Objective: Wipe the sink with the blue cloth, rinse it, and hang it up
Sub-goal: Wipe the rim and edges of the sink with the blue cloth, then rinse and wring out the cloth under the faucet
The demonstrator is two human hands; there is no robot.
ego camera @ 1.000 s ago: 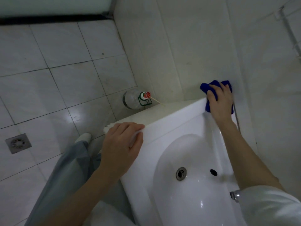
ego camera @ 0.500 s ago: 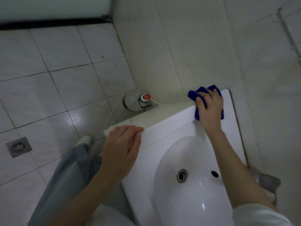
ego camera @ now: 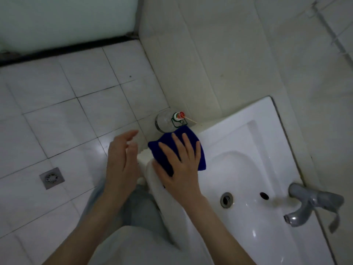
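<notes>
Tiled floor (ego camera: 76, 131) holds bottle (ego camera: 166, 121) beside sink (ego camera: 248, 134); right hand (ego camera: 181, 169), grip spread, presses blue cloth (ego camera: 201, 159); left hand (ego camera: 122, 159) hovers loose.

blue cloth (ego camera: 191, 130): part under right hand (ego camera: 179, 169) | left hand (ego camera: 122, 159): blurred

Sink (ego camera: 248, 129) takes the right and near part of the view, its far edge and right edge against the wall (ego camera: 219, 54); cloth (ego camera: 199, 159) lies on the sink's left rim at the far corner; right hand (ego camera: 181, 169) lies flat on the cloth, fingers spread; left hand (ego camera: 122, 159) just left of the sink's edge, above the floor (ego camera: 76, 121), fingers loose, holding nothing; bottle (ego camera: 166, 121) on the floor just beyond the cloth, at the foot of the wall; floor drain (ego camera: 52, 177) well left of both hands; plughole (ego camera: 226, 200) in the basin, overflow hole (ego camera: 264, 196) to its right; tap (ego camera: 309, 205) on the right rim, spout over the basin.
</notes>
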